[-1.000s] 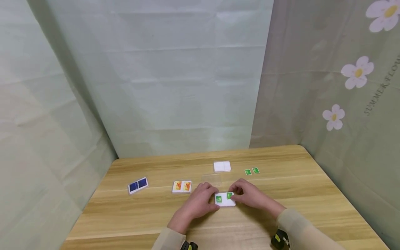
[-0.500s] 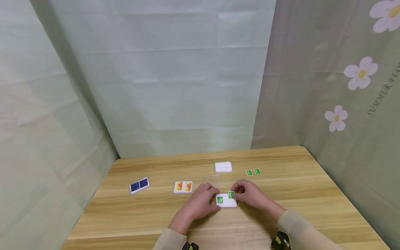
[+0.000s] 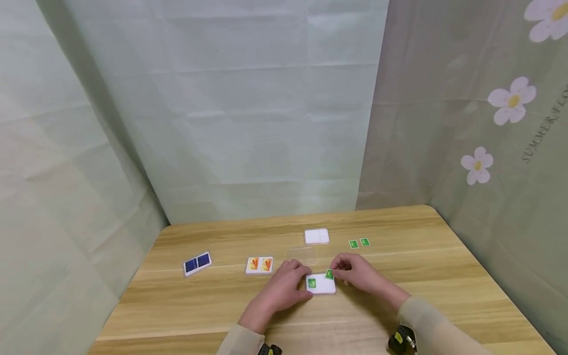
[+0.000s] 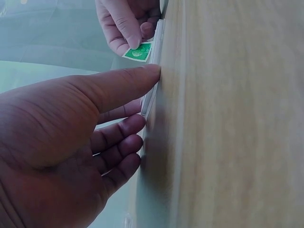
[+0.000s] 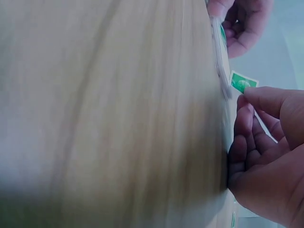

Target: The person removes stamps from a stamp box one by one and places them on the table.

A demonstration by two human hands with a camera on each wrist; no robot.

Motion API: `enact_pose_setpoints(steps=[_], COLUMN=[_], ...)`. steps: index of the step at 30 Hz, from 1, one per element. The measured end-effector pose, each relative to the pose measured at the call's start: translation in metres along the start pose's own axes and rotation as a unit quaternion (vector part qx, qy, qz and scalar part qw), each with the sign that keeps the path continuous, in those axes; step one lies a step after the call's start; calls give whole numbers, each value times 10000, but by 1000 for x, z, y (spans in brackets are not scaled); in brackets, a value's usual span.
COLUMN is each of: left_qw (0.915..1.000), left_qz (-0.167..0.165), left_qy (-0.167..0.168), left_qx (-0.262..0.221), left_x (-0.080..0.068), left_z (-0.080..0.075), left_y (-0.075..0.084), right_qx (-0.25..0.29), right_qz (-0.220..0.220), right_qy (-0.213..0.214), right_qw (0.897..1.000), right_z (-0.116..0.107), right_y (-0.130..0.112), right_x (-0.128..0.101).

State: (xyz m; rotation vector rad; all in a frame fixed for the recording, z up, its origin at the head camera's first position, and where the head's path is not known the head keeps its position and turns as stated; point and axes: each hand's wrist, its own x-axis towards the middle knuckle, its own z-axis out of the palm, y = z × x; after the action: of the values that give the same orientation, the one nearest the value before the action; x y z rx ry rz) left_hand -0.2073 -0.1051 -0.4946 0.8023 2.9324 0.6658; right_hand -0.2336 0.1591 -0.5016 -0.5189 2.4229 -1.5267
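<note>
Lifted since before, green card [image 3: 329, 274] tilts in right hand [image 3: 357, 274].

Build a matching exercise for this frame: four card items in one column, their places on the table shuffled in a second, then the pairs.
Things:
1. blue card
2. orange card
3. blank white card
4. lifted green sticker

Places:
A. pinched by the right hand
B. far left
C. at the back, beyond the clear sheet
D. just left of the left hand

Pairs: 1-B, 2-D, 3-C, 4-A
</note>
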Motion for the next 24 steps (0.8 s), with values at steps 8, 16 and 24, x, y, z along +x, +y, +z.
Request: enact_pose_setpoints(steps=[8,16,24], left_qw=[10000,9999,10000], left_qz=[-62,-125,-50], left_qy=[-39,-42,-44], left_qx=[17,20,5], left_x=[-1,-2,-2], left_z=[-1,-3,0], left_y=[2,1,0], right_qx=[-38,-316,-661], right_qz=[5,-31,-55], right_qy=[-24,244,616], right_qw=[10000,9992,9959], right_z=[-9,-21,-43], right_y=[3,3,7], right_x=[0,-4,-11])
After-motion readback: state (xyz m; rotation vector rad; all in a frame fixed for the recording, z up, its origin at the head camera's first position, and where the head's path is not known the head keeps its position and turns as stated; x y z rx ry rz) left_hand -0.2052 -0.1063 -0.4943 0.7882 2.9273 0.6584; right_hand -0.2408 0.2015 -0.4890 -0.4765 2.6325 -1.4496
